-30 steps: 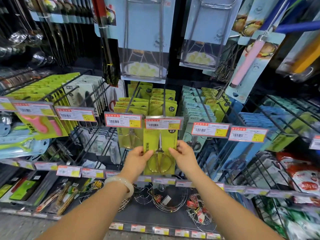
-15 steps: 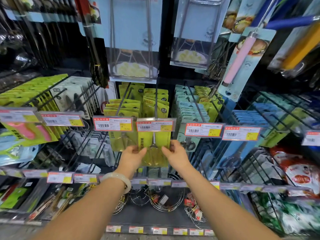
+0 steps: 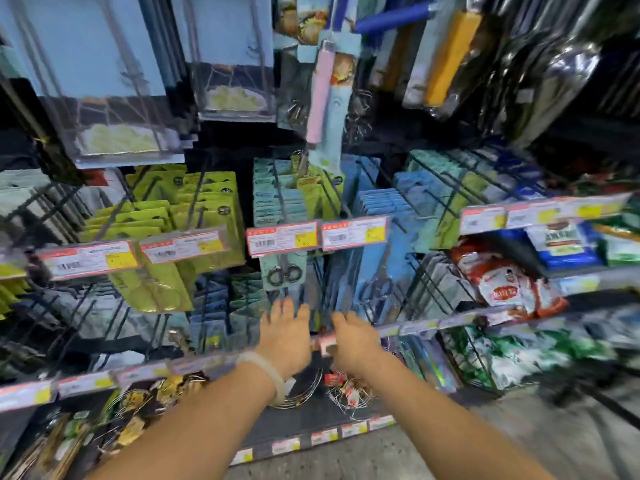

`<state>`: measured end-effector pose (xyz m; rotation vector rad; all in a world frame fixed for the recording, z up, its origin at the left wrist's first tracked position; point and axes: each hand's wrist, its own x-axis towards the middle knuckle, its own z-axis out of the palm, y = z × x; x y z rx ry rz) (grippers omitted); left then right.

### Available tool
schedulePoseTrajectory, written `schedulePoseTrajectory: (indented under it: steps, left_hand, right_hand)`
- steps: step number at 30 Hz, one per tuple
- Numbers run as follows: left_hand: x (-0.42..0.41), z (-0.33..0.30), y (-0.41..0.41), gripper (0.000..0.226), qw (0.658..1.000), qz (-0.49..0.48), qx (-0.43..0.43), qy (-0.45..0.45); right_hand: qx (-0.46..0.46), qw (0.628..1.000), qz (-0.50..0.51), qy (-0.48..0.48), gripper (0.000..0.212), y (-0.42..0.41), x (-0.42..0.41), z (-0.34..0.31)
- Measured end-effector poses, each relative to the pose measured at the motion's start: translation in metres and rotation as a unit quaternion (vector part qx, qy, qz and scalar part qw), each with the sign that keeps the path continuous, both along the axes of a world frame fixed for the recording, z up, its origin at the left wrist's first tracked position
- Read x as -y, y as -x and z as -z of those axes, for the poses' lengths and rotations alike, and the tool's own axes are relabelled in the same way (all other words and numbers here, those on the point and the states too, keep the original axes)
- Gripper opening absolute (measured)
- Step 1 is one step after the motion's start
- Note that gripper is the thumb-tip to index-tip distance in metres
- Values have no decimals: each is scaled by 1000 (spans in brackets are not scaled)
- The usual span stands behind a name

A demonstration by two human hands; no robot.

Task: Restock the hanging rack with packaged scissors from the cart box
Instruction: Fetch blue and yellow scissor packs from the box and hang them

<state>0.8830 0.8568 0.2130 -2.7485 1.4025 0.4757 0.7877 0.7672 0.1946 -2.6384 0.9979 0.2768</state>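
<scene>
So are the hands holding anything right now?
No. The left hand and right hand both look empty, fingers loose. The green scissors pack hangs on its hook, untouched.

Bright store light, heavy motion blur

The whole view is smeared and blocky, worst at the right edge and floor; price tags (image 3: 282, 238) are unreadable, wide-angle bending tilts the shelves, and dark gaps sit between the hanging packs.
</scene>
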Motion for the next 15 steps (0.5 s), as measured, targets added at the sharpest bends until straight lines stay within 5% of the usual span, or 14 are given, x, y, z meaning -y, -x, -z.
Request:
schedulePoseTrajectory:
  steps: [15]
  left_hand:
    - [221, -30, 327, 68, 949, 312, 28, 33]
  right_hand:
    - [-10, 957, 259, 127, 65, 366, 155, -31]
